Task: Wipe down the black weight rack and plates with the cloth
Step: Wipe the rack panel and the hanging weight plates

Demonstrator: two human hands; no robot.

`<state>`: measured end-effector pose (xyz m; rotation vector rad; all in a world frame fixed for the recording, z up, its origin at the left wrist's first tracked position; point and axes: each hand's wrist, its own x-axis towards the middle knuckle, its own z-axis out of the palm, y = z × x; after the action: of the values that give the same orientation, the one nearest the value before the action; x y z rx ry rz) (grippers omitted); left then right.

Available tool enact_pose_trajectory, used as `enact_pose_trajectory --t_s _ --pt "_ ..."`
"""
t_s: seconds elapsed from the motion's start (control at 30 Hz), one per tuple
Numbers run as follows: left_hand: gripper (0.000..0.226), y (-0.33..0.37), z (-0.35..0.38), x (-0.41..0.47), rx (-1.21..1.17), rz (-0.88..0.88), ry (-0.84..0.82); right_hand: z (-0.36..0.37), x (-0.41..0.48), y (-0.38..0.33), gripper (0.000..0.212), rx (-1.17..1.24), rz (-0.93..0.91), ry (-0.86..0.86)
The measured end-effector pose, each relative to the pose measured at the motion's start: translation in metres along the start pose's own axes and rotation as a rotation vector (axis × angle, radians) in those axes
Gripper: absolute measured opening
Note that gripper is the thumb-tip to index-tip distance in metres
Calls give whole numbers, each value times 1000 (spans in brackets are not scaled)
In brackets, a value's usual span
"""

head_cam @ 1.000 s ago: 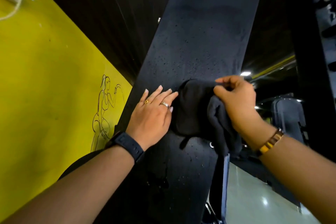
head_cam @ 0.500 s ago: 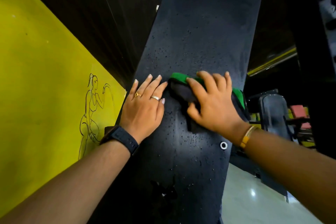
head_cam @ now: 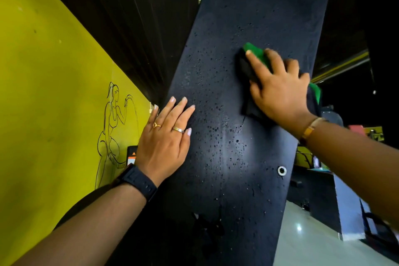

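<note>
on the black rack [head_cam: 226, 147], right grip [head_cam: 278, 90] presses the cloth [head_cam: 257, 54], fingers spread (left grip [head_cam: 164, 142] lies flat).

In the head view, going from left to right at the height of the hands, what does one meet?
Yellow wall → line drawing of a figure → left hand, flat on the rack → wet black rack panel → right hand pressing the cloth.

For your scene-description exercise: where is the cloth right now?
In the head view, the cloth sits upper right, pressed against the rack panel under the right hand, above and right of the left hand.
</note>
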<state>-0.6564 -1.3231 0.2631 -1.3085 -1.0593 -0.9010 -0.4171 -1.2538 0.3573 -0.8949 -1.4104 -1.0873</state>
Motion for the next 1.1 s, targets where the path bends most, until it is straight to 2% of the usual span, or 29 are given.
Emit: enact_pose_trajectory --t_s 0.07,0.1,0.23,0.33,0.4,0.57,0.63,0.73,0.8,0.87,1.0,1.03,1.1 --pt "49 1 2 -1 1 12 2 -2 10 -18 62 52 90 5" --pt "49 2 3 -1 1 15 5 -4 8 -29 62 63 58 21" --pt "47 1 3 -2 -1 -2 51 -1 -43 -60 56 48 -432 71" --pt "45 0 4 -5 -20 -9 62 6 -54 -38 52 53 -575 111" --pt "46 1 4 -5 -26 -15 61 10 -36 -21 51 11 -554 124" --pt "46 2 6 -4 -39 -21 71 3 24 -36 53 64 -241 76" --pt "47 2 6 -4 -37 -23 71 0 28 -61 56 111 -306 89" --pt "49 1 8 -4 -29 -17 59 3 12 -80 55 122 -614 118" --pt "50 1 9 -5 -24 -11 42 5 16 -67 53 116 -719 107" --pt "51 0 8 -5 -26 -15 29 7 32 -52 54 94 -681 122" --pt "51 0 8 -5 -40 -23 40 1 58 -57 53 111 -423 98" --pt "51 0 8 -5 -43 -18 46 0 57 -67 53 119 -409 97" --pt "50 0 8 -5 -44 2 61 0 44 -83 54 142 -502 119"
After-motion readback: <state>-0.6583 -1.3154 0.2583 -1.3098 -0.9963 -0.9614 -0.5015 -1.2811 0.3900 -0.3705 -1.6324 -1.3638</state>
